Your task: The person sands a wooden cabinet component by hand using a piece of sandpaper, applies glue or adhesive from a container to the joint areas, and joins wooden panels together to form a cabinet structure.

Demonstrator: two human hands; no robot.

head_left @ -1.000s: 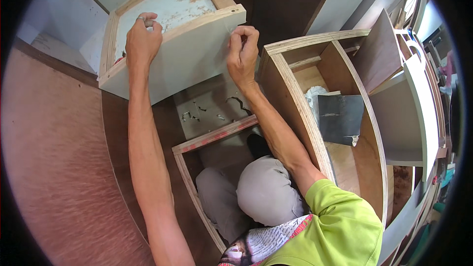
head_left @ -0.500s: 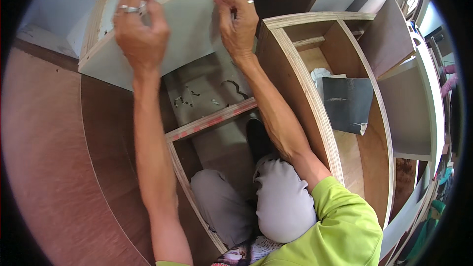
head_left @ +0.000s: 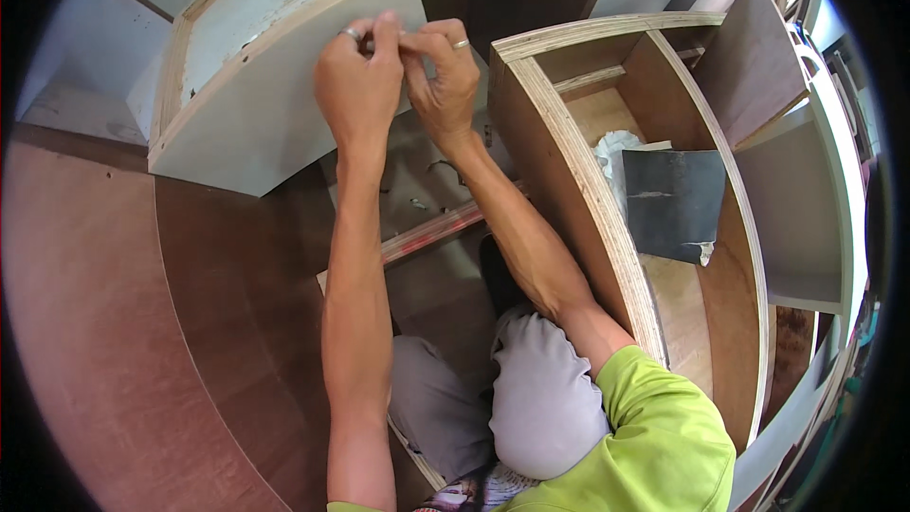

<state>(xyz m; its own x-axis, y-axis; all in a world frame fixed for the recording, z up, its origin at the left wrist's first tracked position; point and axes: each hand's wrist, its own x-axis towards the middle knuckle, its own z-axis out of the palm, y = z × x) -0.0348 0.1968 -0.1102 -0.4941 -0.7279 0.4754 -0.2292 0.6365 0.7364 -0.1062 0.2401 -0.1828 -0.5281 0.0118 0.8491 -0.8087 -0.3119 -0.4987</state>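
Note:
My left hand [head_left: 360, 85] and my right hand [head_left: 442, 76] meet in front of a pale grey wooden panel [head_left: 275, 118] at the upper left. Fingers on both hands are curled into a pinch, with the fingertips close together. Whatever may be between them is too small or hidden to make out. A ring shows on each hand. The panel forms one face of a box-like piece with bare wood edges [head_left: 248, 55] and a white, stained inside.
To the right stands an open plywood cabinet frame [head_left: 592, 161] holding a dark, torn-cornered sheet [head_left: 673, 204] and crumpled white material [head_left: 614, 147]. A wooden crossbar [head_left: 431, 235] with red marks lies beyond my knees. Small scraps [head_left: 417, 204] lie past it. A brown board [head_left: 95, 303] is at left.
My left hand has moved right along the panel to join my right hand. The right hand has shifted slightly left and nearer, and the two sets of fingertips now meet.

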